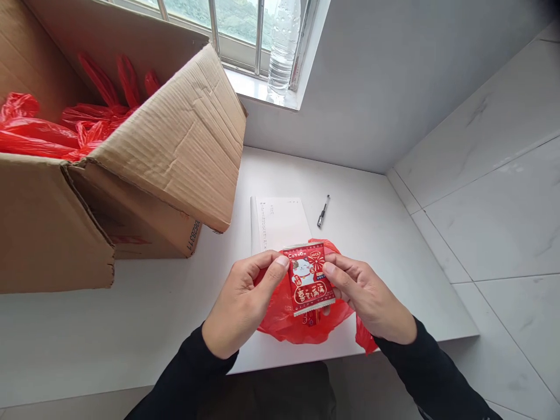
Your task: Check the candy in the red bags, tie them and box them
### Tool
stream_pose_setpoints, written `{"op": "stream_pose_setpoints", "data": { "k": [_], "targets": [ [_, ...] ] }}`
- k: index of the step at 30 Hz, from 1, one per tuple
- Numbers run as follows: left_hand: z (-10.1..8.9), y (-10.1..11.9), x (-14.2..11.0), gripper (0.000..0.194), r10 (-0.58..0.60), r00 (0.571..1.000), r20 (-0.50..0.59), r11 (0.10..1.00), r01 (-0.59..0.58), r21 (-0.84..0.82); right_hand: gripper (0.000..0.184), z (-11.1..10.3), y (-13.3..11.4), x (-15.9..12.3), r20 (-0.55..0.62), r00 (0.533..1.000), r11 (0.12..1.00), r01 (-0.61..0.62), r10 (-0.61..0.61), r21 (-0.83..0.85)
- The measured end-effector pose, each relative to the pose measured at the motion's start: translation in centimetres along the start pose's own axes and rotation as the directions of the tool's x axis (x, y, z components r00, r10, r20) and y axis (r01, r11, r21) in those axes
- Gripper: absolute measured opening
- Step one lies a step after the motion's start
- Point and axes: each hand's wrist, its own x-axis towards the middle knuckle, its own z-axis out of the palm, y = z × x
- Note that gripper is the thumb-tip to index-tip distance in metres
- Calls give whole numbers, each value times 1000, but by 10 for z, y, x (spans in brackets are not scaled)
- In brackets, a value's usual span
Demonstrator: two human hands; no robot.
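Over the red bag (301, 318), pinching the small red packet (308, 279) by both edges, left hand (240, 303) and right hand (367, 294) level, flat, steady.

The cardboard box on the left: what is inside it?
Inside the cardboard box, crumpled red plastic bags show near the top, some with their handles sticking up. The box walls and flaps cover everything lower down, so what is in the bags or beneath them cannot be seen.

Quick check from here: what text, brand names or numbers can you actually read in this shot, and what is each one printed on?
"COTTON": top edge of the red packet held by both hands.
Large Chinese characters, lower half of the packet: too blurred to read.
"...283 11", partly hidden: side of the cardboard box.
Printed lines along the left edge of the paper sheet: too small to read.
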Motion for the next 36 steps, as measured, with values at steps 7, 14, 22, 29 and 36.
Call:
{"op": "stream_pose_setpoints", "data": {
  "k": [7, 14, 22, 29, 36],
  "targets": [
    [-1, -4, -2, 33, -16, 1000, -2, 1000, 16, 2, 31, 1, 2, 1, 6, 1000, 1000, -9, 8, 17],
    [1, 3, -1, 30, -15, 1000, 2, 1000, 15, -12, 26, 2, 1, 1, -33, 999, 999, -20, 22, 47],
    [-1, 4, -5, 32, -13, 999, -49, 999, 15, 40, 20, 1, -1, 0, -22, 1000, 995, 18, -16, 95],
    [0, 10, -16, 36, 8, 998, -59, 985, 2, 173, 24, -5, -1, 0, 186, 978, 738, -57, -94, 672],
    [-1, 10, -20, 41, -20, 994, -104, 985, 38, 170, 23, 0, 2, 0, 229, 967, 743, -68, -116, 665]
  ]
}}
